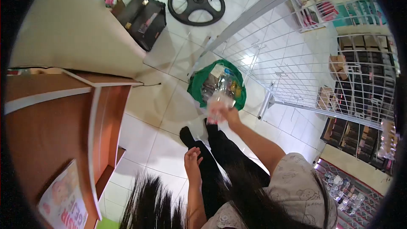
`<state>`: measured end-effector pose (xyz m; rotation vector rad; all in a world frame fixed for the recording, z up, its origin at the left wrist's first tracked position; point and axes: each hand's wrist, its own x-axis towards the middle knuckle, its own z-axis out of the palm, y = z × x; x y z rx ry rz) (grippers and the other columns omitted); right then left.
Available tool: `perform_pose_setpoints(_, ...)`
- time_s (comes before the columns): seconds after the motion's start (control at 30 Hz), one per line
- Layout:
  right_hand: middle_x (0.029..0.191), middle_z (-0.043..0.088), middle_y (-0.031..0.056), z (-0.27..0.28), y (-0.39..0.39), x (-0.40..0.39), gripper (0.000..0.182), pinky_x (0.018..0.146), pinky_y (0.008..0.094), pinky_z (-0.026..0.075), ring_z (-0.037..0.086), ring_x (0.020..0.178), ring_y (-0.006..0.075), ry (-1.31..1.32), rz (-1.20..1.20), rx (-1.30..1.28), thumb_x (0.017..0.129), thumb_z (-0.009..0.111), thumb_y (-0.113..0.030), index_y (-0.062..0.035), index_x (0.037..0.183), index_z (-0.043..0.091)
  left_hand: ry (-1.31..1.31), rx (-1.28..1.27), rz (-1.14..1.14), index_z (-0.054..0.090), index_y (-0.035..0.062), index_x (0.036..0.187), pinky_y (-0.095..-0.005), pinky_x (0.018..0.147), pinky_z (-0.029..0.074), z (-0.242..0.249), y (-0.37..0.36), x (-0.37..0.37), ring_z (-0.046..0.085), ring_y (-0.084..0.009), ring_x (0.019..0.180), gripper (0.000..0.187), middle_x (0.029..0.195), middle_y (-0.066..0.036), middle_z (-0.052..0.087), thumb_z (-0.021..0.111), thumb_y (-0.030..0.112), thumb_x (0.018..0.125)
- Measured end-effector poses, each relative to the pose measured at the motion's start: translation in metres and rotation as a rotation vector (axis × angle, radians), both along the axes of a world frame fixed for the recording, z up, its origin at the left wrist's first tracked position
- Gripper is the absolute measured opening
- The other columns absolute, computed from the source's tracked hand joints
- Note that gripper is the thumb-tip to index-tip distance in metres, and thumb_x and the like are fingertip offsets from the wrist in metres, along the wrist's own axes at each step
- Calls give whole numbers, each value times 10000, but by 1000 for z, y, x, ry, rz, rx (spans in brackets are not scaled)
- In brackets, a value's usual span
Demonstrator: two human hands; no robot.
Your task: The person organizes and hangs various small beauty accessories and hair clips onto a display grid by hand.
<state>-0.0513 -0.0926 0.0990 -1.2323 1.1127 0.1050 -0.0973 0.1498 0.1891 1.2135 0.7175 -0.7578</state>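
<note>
My right hand [224,112] is closed around a clear plastic item [223,98], smeared by motion, so its exact kind is hard to make out. It is held over the near side of a green bag [196,87] on the floor. Inside the bag are clear plastic pieces and other mixed waste, with a pale label or paper [217,71] near the top. My left hand [193,159] hangs above my left leg, its fingers loosely bent and apart, holding nothing that I can see.
A white wire rack [275,55] stands to the right, with stocked shelves behind it. On the left is a brown wooden counter [51,114]. A black case [142,19] and a black round base [196,6] stand on the tiled floor beyond the bag.
</note>
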Motion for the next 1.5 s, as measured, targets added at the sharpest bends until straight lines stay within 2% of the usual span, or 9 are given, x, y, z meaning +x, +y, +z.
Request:
perform_pose_setpoints(0.1,1002,629,99,40,50,-40,356,724,299,522,633,825,189,-14,86,477,817,642,-143,0,1130,553,147,5,96,371,113,1317,-430,921,451,-2,9,-8,536,-301,1093,504,1280,-150,471,429,447,944)
perform_pose_setpoints(0.23,1010,623,112,179,80,-17,359,722,296,506,616,827,163,14,425,629,790,621,-119,20,1113,550,279,-795,302,307,72,1367,-504,915,470,71,31,17,521,-339,1130,632,1286,-143,474,415,509,923)
perform_pose_setpoints(0.33,977,624,85,240,80,8,375,764,302,489,605,845,182,-95,831,308,786,614,-116,1,1136,550,-14,-659,46,307,81,1369,-475,872,506,104,40,27,533,-279,1127,525,1302,-115,465,434,377,954)
perform_pose_setpoints(0.4,996,598,102,277,77,14,381,779,305,474,580,895,191,-277,855,-76,782,627,-127,13,1128,553,-87,-602,29,325,72,1355,-424,853,525,159,29,49,558,-261,1093,513,1267,-112,495,499,310,935)
perform_pose_setpoints(0.47,1015,573,119,309,79,17,389,795,307,459,556,944,199,-467,817,-467,777,639,-138,25,1120,556,-267,-592,-64,336,56,1343,-417,862,525,210,21,62,562,-252,1092,535,1255,-124,507,525,320,919)
perform_pose_setpoints(0.6,1056,576,165,371,57,32,412,861,338,431,566,969,255,-538,564,-412,754,677,-209,29,1076,580,-362,-531,-180,348,75,1336,-431,822,541,253,-3,95,594,-263,1037,548,1227,-120,531,559,330,899)
perform_pose_setpoints(0.97,837,576,-32,536,-35,40,218,573,171,390,459,672,15,-1014,72,-424,881,615,-152,-10,1046,599,-721,-596,-97,414,18,1200,-385,718,576,360,-58,161,656,-273,853,404,1075,-143,586,591,140,857)
perform_pose_setpoints(1.3,755,558,-36,546,-67,64,224,524,162,362,444,628,6,-1038,-69,-503,856,654,-177,3,986,621,-875,-483,-29,453,27,1201,-326,666,561,413,-78,200,635,-221,905,437,1069,-107,594,608,194,828)
perform_pose_setpoints(1.5,731,551,-36,543,-78,79,216,525,169,367,454,627,11,-941,-127,-598,848,662,-172,12,955,628,-666,-529,-244,441,56,1198,-337,712,575,410,-91,226,622,-192,904,433,1059,-85,577,623,37,806)
